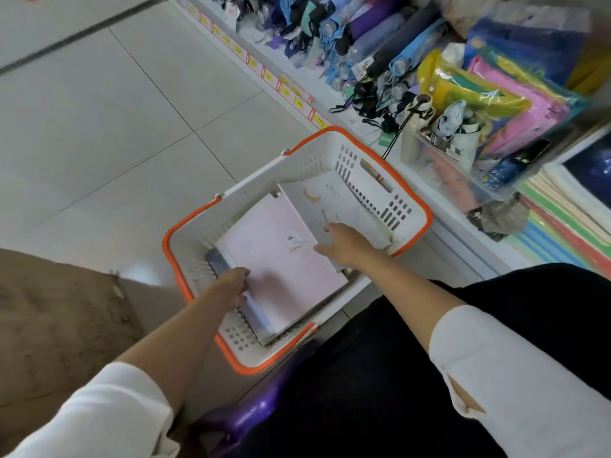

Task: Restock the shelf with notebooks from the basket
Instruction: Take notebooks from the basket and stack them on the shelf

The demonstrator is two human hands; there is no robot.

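A white basket [297, 166] with an orange rim stands on the floor beside the shelf. Inside lie a pink notebook [281, 262], a white notebook [340, 206] with a gold moon, and a dark spiral-bound notebook [218, 262] underneath. My left hand [234, 284] grips the pink notebook's near left edge, fingers curled under it. Resting on the seam between the pink and the white notebook, my right hand [340, 242] has its fingers spread and its thumb on the pink cover. Stacked notebooks [562, 223] with coloured edges fill the lower shelf at the right.
The white shelf [443, 223] runs along the right, with folded umbrellas [373, 38], a clear bin [439, 166] of small items and coloured plastic folders [506, 104]. Yellow price tags line its edge. A brown cardboard box [56, 325] sits on the left; a purple stool [251, 411] is under me.
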